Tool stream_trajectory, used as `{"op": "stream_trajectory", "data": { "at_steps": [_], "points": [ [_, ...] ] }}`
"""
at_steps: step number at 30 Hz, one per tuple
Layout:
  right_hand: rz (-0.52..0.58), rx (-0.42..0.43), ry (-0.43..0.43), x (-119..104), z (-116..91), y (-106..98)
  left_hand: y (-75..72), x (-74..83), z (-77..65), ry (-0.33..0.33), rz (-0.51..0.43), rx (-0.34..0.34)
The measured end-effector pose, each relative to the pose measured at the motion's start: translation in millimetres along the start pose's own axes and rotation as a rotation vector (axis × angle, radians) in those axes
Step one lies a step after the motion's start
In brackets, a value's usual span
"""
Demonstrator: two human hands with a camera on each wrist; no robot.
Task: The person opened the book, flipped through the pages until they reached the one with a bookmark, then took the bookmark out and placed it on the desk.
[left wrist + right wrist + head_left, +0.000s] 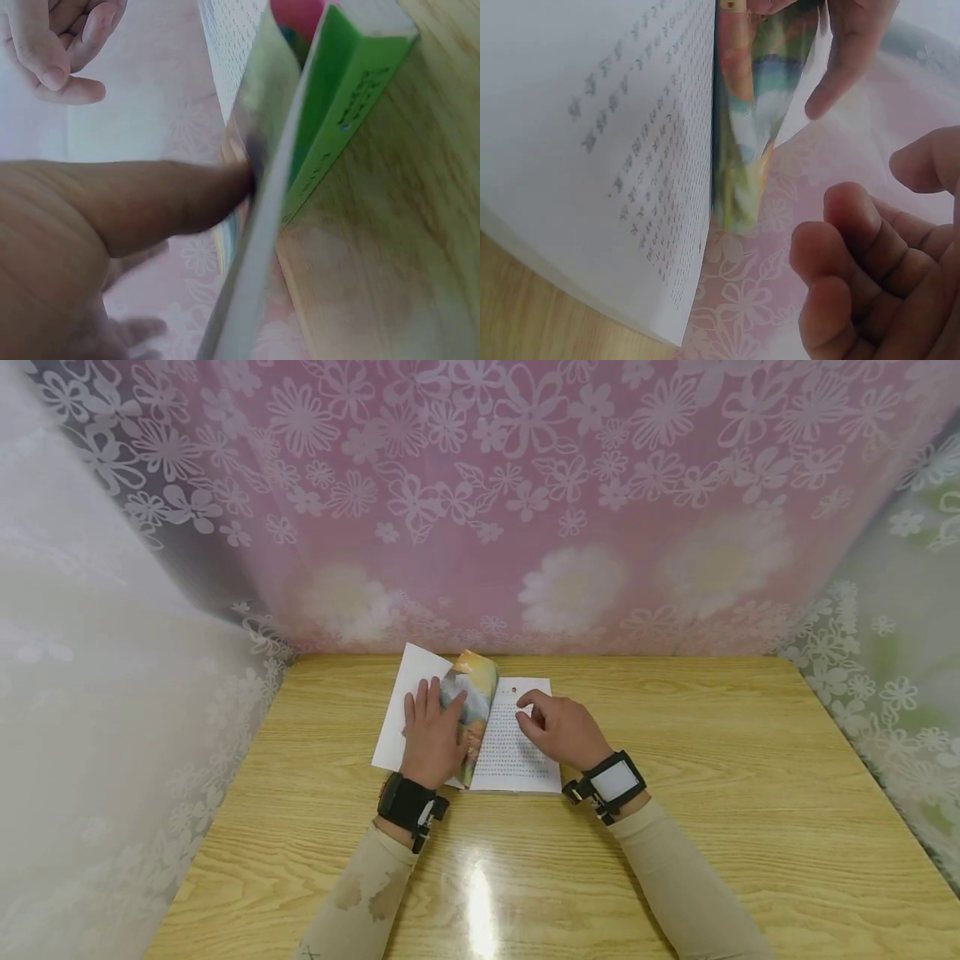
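Book (525,781): is lying opened on the wooden table (712,735), slightly left of the middle and toward the far edge.
Left hand (431,743): I am spreading it over the book's left side, fingers straight, thumb standing apart from them; the thumb is touching the picture leaf (480,681) and the fingers are lying over the white leaf (397,727).
Right hand (566,727): I am holding it just over the printed page (502,760), fingers loosely bent, the thumb and fingertips standing apart.
Leaf edges: the picture leaf is curving up beside the fold; the white leaf's upper corner is rising, in the head view, past the line of the table's far edge.
Green spine (345,120): is showing next to the wood in the left wrist view, dark lettering running along it.
Room at right: wood is stretching broadly from the printed page's side to the table's right edge.
Room at left: a narrower stretch of wood is running from the white leaf to the left edge.
Far side: only a slim strip is separating the printed page from the pink flowered cloth (465,527).
Near side: wood with a bright glare (480,910) is lying between my left sleeve (360,893) and right sleeve (682,885).
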State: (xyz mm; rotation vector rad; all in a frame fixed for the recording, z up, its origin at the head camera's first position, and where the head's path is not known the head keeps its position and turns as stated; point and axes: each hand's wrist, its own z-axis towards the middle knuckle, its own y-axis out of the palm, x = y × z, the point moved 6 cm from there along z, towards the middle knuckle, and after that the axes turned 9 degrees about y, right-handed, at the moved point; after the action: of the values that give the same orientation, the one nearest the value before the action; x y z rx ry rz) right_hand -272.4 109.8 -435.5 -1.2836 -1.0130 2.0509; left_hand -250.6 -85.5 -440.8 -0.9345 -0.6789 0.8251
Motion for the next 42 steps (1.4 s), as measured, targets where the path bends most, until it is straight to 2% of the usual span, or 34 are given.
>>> {"op": "stream_trajectory", "data": {
  "at_steps": [5, 7, 8, 11, 18, 23, 27, 34, 42],
  "points": [
    [-0.001, -0.01, -0.019, -2, 0, 2, 8.0, 14.4, 2.6, 0.26, 0.025, -0.088],
    [-0.008, -0.014, -0.023, -2, 0, 3, 12.4, 18.8, 1.6, 0.324, 0.005, -0.148],
    [-0.013, -0.016, -0.023, -1, 0, 3, 14.7, 20.0, 0.9, 0.335, -0.003, -0.18],
    [-0.024, -0.024, -0.022, 0, -1, 4, 18.6, 19.4, -0.2, 0.304, -0.021, -0.242],
    [-0.059, -0.051, -0.003, 3, 0, 7, 12.5, 11.9, -1.0, 0.139, -0.097, -0.159],
    [-0.062, -0.075, 0.028, 6, 1, 9, 16.8, 5.5, -3.2, 0.029, -0.118, -0.2],
    [-0.073, -0.067, 0.025, 7, 1, 10, 22.0, 1.6, -4.4, -0.026, -0.139, -0.245],
    [-0.093, -0.052, -0.023, 6, 0, 9, 22.3, 2.1, -6.8, -0.031, -0.195, -0.274],
    [-0.122, -0.086, 0.006, 7, -1, 12, 22.9, 4.1, -8.7, -0.018, -0.237, -0.312]
  ]
}}
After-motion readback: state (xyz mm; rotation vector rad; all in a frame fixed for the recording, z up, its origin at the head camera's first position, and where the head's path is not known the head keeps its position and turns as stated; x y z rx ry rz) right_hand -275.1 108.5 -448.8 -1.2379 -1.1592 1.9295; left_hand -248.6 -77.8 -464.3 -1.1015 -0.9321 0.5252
